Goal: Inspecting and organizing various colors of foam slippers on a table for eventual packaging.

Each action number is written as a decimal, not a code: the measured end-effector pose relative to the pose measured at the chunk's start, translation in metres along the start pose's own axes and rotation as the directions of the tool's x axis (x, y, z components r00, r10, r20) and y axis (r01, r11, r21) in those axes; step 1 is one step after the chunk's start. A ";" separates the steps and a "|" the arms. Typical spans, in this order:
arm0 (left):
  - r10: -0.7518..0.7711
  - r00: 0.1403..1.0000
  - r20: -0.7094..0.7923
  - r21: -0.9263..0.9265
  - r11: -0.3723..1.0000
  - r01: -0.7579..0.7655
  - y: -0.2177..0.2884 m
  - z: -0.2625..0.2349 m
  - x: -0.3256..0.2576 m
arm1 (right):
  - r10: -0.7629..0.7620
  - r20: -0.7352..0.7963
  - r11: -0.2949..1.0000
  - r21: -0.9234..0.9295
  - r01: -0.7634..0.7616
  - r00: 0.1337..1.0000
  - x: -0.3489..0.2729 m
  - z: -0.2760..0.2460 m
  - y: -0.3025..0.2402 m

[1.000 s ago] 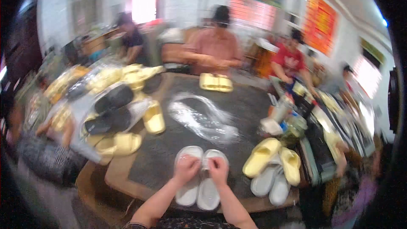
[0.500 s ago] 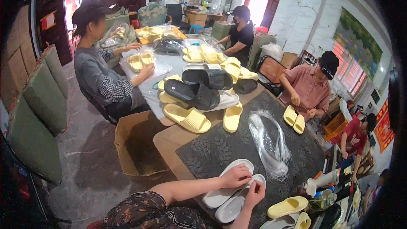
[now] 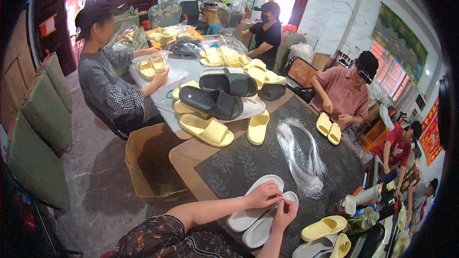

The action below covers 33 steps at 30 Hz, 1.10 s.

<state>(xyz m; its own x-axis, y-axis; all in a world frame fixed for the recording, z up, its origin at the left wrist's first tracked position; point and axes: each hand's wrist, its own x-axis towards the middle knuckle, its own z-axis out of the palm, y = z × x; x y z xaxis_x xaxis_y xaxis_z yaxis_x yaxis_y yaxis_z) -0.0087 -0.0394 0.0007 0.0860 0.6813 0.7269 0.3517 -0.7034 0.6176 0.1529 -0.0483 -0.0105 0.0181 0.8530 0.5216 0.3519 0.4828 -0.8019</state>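
A pair of pale grey slippers [image 3: 258, 233] lies side by side on the dark patterned mat [image 3: 229, 172] in front of me. My left hand [image 3: 264, 195] is over the upper part of the pair, its fingers pinched. Close against it, my right hand [image 3: 286, 212] is pinched too, and the fingertips of both meet between the slippers. Whatever they grip is too small to make out. Beyond my hands lies a looped bundle of clear plastic strands [image 3: 308, 179].
Yellow slippers [image 3: 324, 228] and a grey one lie at my right, near bottles and tools. Black slippers [image 3: 213, 101] are piled with yellow ones ahead. A cardboard box [image 3: 153, 162] stands on the floor at left. Several people work around the table, one holding small yellow slippers [image 3: 153, 65].
My hands have drawn closer, fingertips now meeting over the grey slippers. The person in black at the back has raised an arm. The view has shifted slightly.
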 end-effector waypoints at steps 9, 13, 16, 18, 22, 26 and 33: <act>0.057 0.998 -0.009 -0.007 0.998 -0.057 0.002 0.002 -0.001 | -0.053 0.003 0.996 -0.072 0.053 0.999 0.000 -0.004 -0.010; -0.035 0.999 0.009 0.003 0.999 0.035 0.007 -0.004 0.003 | 0.233 -0.118 0.954 0.219 -0.204 0.965 -0.003 -0.003 0.012; -0.003 1.000 0.009 0.005 1.000 0.003 0.008 -0.003 0.008 | 0.151 -0.083 0.984 0.114 -0.141 0.985 0.003 -0.003 -0.009; -0.011 1.000 -0.004 0.001 1.000 0.011 0.008 -0.004 0.009 | 0.027 0.003 0.999 -0.042 -0.027 1.000 0.003 -0.004 -0.012; -0.024 1.000 -0.013 0.005 1.000 0.024 0.008 -0.003 0.008 | 0.351 -0.088 0.892 0.334 -0.304 0.932 0.005 -0.006 -0.002; -0.012 1.000 -0.001 0.009 1.000 0.012 0.006 -0.004 0.007 | 0.002 -0.023 1.000 0.002 -0.002 1.000 0.002 -0.003 -0.007; 0.026 0.999 -0.030 0.022 0.999 -0.026 0.005 0.001 0.004 | 0.233 -0.077 0.957 0.195 -0.215 0.969 -0.003 -0.009 0.011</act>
<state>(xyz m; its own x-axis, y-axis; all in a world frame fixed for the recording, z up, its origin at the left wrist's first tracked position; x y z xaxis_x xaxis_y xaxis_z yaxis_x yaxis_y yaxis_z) -0.0054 -0.0396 0.0061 0.0671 0.6562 0.7516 0.3701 -0.7159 0.5921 0.1648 -0.0470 -0.0183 0.1720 0.9242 0.3410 0.1502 0.3175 -0.9363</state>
